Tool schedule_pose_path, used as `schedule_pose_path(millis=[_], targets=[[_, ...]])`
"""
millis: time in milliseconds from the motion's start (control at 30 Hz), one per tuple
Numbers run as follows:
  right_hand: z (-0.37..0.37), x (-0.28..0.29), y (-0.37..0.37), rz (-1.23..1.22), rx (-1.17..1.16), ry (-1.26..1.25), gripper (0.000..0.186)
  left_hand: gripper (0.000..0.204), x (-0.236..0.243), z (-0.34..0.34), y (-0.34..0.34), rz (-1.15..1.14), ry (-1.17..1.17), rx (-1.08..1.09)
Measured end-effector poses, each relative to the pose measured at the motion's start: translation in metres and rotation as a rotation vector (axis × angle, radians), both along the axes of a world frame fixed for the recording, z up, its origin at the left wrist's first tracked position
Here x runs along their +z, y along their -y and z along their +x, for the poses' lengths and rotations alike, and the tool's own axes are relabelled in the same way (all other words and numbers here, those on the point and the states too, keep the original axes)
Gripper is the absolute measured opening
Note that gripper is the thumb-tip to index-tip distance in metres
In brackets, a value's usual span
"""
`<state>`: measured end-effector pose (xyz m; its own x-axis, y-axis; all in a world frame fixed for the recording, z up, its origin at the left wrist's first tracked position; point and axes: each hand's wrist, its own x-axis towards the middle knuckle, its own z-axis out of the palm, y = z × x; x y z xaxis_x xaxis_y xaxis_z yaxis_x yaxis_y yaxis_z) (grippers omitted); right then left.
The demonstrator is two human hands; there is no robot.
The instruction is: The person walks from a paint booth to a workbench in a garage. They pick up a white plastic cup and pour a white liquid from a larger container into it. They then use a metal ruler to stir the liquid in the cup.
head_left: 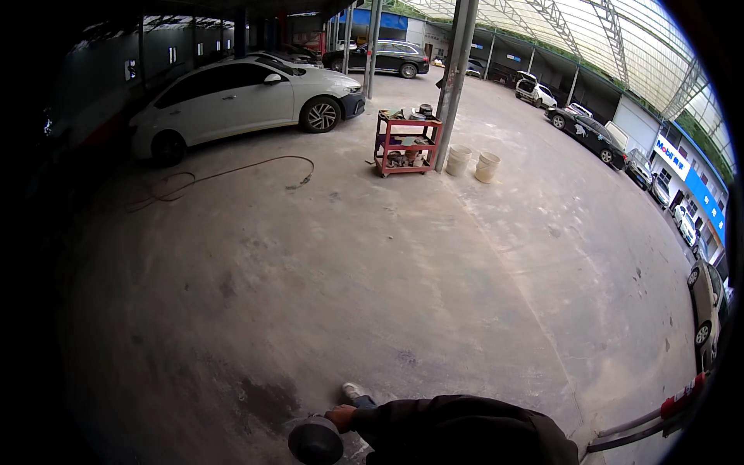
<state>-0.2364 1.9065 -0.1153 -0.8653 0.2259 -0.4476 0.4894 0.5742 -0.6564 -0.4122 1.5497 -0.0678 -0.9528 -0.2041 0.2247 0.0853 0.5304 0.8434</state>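
Low in the head view, my right hand (339,418) reaches leftward from a dark sleeve (449,426). Its fingers are closed at the edge of a dark, round, bowl-like vessel (315,443) with a greyish rim. The lower part of the vessel is lost in shadow, so its exact kind cannot be told. Just beyond the hand, one of my shoes (353,390) stands on the concrete floor (372,294). My left hand is out of view.
Ahead, a red tool cart (406,143) stands against a metal post (456,85), beside two pale buckets (473,164). A thin hose (256,163) lies near a white car (256,101). Bars with a red part (682,397) are at right. A dark patch (267,399) marks the floor.
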Motion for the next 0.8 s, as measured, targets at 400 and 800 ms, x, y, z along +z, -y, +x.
schedule_pose_path(millis=[400,800], targets=[[-0.332,0.034,-0.203,-0.18,0.05,0.089,0.082,0.045,0.019,-0.278,-0.164,0.061,0.109,0.009],[-0.677,0.165,-0.279,-0.458,0.131,-0.353,0.092,0.028,0.123,-0.514,-0.23,-0.004,0.158,0.125]])
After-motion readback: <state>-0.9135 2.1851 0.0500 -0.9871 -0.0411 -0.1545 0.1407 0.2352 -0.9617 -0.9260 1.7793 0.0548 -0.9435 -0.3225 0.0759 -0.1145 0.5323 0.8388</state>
